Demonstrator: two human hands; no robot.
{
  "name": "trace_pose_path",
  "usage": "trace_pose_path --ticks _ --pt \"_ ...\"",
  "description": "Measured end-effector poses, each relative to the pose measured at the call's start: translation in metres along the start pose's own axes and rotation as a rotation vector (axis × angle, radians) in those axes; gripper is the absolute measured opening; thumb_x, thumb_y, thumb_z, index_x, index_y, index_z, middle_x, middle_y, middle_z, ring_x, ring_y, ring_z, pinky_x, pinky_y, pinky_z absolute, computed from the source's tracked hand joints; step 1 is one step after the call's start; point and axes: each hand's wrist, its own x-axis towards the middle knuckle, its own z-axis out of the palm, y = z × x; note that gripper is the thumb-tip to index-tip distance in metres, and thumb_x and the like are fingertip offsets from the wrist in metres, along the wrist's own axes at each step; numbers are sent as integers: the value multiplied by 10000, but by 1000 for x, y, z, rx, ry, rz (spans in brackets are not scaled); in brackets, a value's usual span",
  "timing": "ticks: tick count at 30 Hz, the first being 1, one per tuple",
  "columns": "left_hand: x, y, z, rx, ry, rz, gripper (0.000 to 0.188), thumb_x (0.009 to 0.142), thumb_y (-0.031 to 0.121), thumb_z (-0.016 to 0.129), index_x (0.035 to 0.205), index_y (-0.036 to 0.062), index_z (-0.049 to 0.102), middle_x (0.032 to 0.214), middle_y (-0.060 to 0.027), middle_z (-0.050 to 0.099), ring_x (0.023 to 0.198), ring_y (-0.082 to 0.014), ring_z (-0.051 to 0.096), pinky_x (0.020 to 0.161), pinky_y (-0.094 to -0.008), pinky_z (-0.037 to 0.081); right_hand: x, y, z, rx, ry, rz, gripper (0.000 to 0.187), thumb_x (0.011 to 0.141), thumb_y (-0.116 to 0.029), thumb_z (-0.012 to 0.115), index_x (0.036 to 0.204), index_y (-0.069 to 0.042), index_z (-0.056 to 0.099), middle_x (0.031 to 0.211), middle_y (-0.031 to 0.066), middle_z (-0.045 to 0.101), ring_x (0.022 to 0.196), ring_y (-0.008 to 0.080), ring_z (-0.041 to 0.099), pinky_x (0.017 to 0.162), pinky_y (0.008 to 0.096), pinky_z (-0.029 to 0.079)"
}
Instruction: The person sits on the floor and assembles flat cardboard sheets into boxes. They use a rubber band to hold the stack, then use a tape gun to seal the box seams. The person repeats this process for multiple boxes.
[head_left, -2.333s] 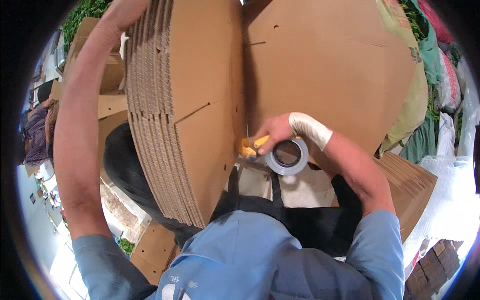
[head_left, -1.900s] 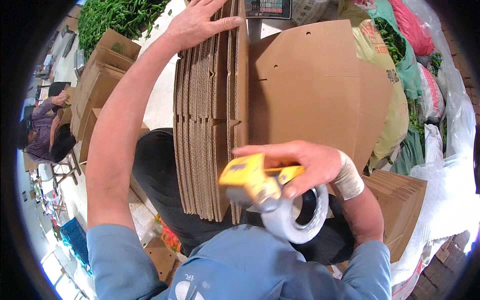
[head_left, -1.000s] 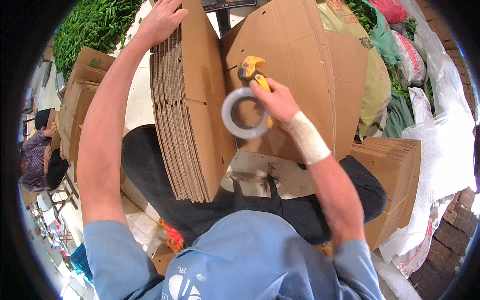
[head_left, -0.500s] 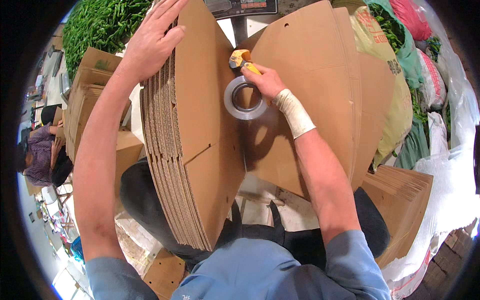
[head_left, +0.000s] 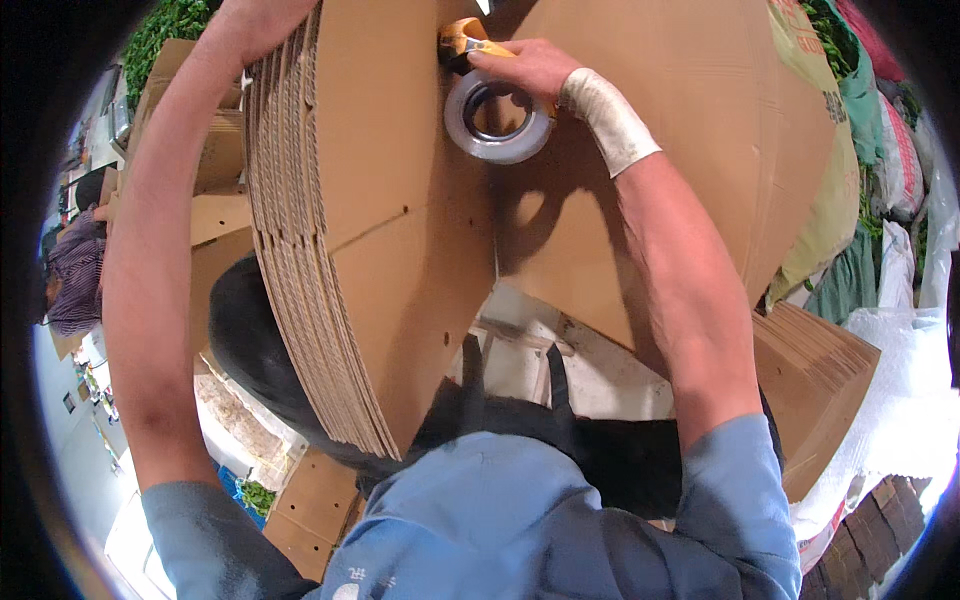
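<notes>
My right hand (head_left: pixel 535 68) is closed around the handle of a yellow tape dispenser (head_left: pixel 466 40). A wide roll of clear tape (head_left: pixel 500 150) hangs from it, over the gap between two cardboard parts. To the left, a thick stack of flattened cardboard boxes (head_left: pixel 370 160) stands on edge, its layered edges toward my left side. At the top edge of the picture, my left hand (head_left: pixel 258 25) rests against the upper end of that stack; its fingers are cut off from view. On the right leans another brown cardboard stack (head_left: pixel 680 110), beneath my right forearm.
Another pile of flattened boxes (head_left: pixel 815 380) stands at the right, beside white plastic sheeting (head_left: pixel 905 390). Yellowish and green sacks (head_left: pixel 840 285) line the right side. More cardboard (head_left: pixel 215 215) and green peppers (head_left: pixel 150 60) are at the left, where a person in a striped shirt (head_left: pixel 75 270) sits.
The view has shifted, so both hands sit higher in the picture and my left hand is now partly out of it. My right hand still holds the tape dispenser.
</notes>
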Motion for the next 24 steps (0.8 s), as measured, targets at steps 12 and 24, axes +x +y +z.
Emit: trace_pose_path --ticks 12,24 --pt "-5 -18 2 -31 21 6 645 925 225 469 1512 -40 436 1620 -232 364 1548 -357 263 1266 -416 206 -194 -2 99 -53 -444 83 709 973 -534 623 1471 -36 533 1269 264 684 1187 354 675 1014 400 524" --pt "-3 -12 9 -34 63 54 611 927 190 460 1491 -42 465 1600 -234 394 1527 -367 306 1258 -413 235 -174 -11 79 -59 -575 168 646 941 -554 658 1405 -106 617 1121 224 735 1031 364 711 933 418 546"
